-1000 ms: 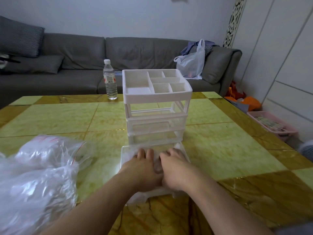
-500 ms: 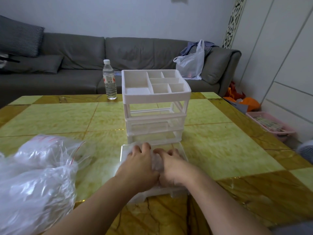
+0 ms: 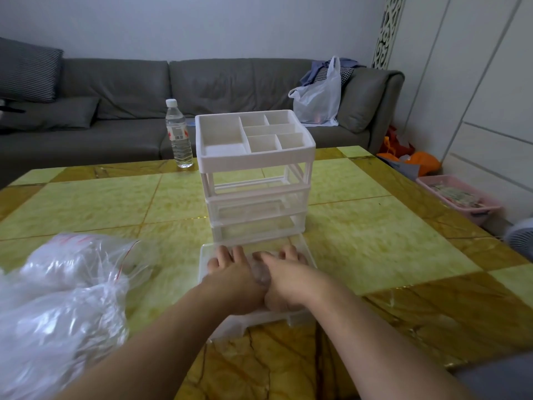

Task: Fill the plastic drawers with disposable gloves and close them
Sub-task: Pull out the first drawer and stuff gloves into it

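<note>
A white plastic drawer unit (image 3: 255,161) stands mid-table with a divided tray on top. Its top slot is hollow, and two clear drawers sit in the slots below. A third clear drawer (image 3: 203,256) lies out on the table just in front of the unit. Both my hands rest palm down inside it, side by side. My left hand (image 3: 233,280) and my right hand (image 3: 290,281) press flat on crumpled clear disposable gloves (image 3: 261,274), which bulge up between them. A large clear zip bag of gloves (image 3: 63,293) lies at the left.
A water bottle (image 3: 178,134) stands at the far edge of the yellow tiled table (image 3: 375,241). Behind is a grey sofa (image 3: 129,111) with a white plastic bag (image 3: 320,99). A pink basket (image 3: 461,200) and a fan sit on the floor at right.
My fingers curled in over the gloves half a second ago and have spread flat again. Both hands stay in the loose drawer, which has not moved.
</note>
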`<state>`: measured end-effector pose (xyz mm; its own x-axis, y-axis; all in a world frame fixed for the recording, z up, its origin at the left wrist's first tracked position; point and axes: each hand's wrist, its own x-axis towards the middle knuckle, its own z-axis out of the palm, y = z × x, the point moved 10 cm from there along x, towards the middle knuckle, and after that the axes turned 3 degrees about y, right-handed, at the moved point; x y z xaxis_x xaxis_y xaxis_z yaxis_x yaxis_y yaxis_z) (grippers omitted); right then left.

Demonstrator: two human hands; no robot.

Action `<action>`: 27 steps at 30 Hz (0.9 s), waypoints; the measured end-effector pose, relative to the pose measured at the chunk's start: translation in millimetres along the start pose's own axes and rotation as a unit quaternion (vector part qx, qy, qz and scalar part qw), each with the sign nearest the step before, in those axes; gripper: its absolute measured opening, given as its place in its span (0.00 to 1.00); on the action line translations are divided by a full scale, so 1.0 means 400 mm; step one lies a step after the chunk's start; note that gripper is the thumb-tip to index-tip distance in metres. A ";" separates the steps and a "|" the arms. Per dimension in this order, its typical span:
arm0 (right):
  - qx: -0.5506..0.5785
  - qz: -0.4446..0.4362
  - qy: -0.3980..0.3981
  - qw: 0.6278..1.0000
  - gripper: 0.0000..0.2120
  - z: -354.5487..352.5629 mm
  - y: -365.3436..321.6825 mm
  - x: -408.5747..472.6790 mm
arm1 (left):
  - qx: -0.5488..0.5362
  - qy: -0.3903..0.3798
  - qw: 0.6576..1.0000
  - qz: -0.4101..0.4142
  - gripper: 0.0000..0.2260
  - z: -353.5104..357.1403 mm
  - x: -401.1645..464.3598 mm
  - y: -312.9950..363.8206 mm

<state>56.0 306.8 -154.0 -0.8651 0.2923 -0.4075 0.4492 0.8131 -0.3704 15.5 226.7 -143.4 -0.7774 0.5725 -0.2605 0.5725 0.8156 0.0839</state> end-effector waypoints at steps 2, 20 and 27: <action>0.014 -0.008 0.010 1.000 0.51 -0.012 0.011 -0.011 | -0.104 0.025 0.992 -0.072 0.40 0.008 -0.005 -0.025; -0.045 -0.035 0.116 0.992 0.21 -0.095 -0.027 -0.113 | -0.067 0.007 0.995 -0.074 0.36 -0.002 -0.023 -0.026; -0.089 0.009 0.081 0.993 0.24 -0.070 -0.031 -0.105 | 0.025 0.149 0.988 0.029 0.20 -0.145 -0.116 -0.006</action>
<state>80.5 298.5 -108.9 -0.8887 0.3726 -0.2671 0.4304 0.8788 -0.2059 35.0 203.0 -75.6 -0.7808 0.6235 0.0395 0.6248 0.7797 0.0416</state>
